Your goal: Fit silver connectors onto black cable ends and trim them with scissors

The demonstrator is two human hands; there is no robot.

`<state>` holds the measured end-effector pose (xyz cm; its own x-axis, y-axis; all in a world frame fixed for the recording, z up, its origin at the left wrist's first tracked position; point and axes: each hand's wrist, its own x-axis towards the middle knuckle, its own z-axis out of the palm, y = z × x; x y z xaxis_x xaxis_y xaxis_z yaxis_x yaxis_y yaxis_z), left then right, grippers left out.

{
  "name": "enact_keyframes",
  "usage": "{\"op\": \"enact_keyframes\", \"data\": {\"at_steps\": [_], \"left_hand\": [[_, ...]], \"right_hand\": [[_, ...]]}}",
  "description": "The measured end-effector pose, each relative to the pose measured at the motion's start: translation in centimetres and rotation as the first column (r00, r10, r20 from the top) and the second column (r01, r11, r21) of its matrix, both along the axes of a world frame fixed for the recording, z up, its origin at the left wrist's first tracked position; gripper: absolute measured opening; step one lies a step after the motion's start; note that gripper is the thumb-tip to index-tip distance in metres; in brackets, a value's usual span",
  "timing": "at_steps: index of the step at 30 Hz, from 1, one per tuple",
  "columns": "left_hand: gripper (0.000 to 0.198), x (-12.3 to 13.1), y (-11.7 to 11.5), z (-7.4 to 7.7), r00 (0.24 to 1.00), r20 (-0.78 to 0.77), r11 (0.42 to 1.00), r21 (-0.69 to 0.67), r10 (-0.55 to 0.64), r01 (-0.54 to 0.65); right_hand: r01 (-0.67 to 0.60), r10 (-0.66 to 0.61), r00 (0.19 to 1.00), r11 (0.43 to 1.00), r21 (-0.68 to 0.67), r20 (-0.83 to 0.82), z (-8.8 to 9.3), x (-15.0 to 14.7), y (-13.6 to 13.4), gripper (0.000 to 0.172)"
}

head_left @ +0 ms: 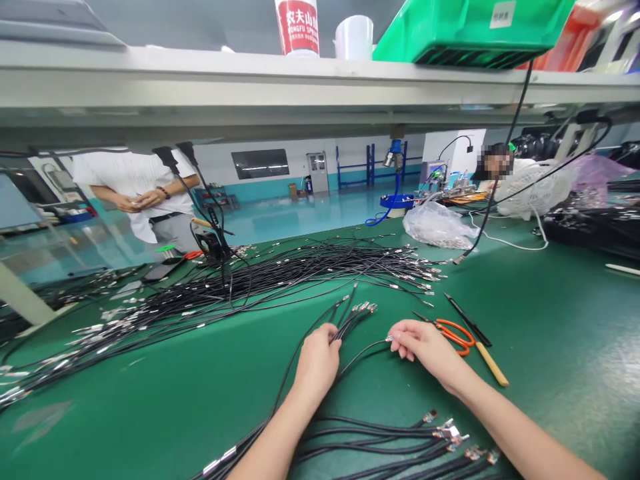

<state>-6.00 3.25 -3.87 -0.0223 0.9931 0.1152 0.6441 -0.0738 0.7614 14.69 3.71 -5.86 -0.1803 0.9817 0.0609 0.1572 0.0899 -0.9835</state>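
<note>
My left hand (319, 357) is closed around a bundle of black cables (350, 323), whose metal-tipped ends stick out past the fingers. One single cable (364, 350) runs off to the right, and my right hand (423, 343) pinches its connector end between thumb and fingers. Below both hands lies another group of black cables (380, 448) with metal connectors pointing right. Just beyond my right hand are orange-handled scissors (457, 337), partly hidden by it.
A long heap of black cables (280, 273) stretches across the green table. A black pen-like tool (467, 319) and a yellow-handled tool (493, 365) lie right. A clear plastic bag (437, 225) sits behind. Overhead is a shelf (225, 80) with a green bin (465, 30). People are beyond.
</note>
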Motion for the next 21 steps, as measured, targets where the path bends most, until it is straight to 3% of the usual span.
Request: {"op": "enact_keyframes", "data": {"at_steps": [2, 4, 6, 8, 14, 21], "left_hand": [[0.028, 0.6, -0.8, 0.7, 0.996, -0.081, 0.961, 0.275, 0.024, 0.000], [0.031, 1.5, -1.7, 1.5, 0.989, -0.104, 0.895, 0.423, -0.109, 0.143], [0.025, 2.4, -2.6, 2.1, 0.944, -0.053, 0.862, 0.395, -0.325, 0.319], [0.018, 3.2, -3.3, 2.5, 0.907, 0.027, 0.858, 0.335, -0.421, 0.389], [0.022, 3.6, -3.8, 2.9, 0.896, 0.211, 0.906, 0.258, -0.391, 0.335], [0.026, 3.7, -3.9, 3.3, 0.909, 0.228, 0.928, 0.218, -0.349, 0.302]], "right_hand": [[-0.014, 0.015, 0.998, 1.000, 0.015, -0.069, 1.0, 0.1, -0.5, 0.022], [-0.053, 0.058, 0.988, 0.998, 0.039, -0.144, 2.1, 0.3, -1.2, 0.021], [-0.094, 0.105, 0.978, 0.993, 0.067, -0.178, 3.0, 0.4, -1.9, 0.020], [-0.126, 0.138, 0.973, 0.989, 0.079, -0.184, 3.7, 0.4, -2.5, 0.020], [-0.137, 0.150, 0.982, 0.985, 0.109, -0.117, 4.6, 0.2, -3.3, 0.023], [-0.159, 0.170, 0.975, 0.983, 0.088, -0.140, 4.9, 0.2, -3.7, 0.026]]}}
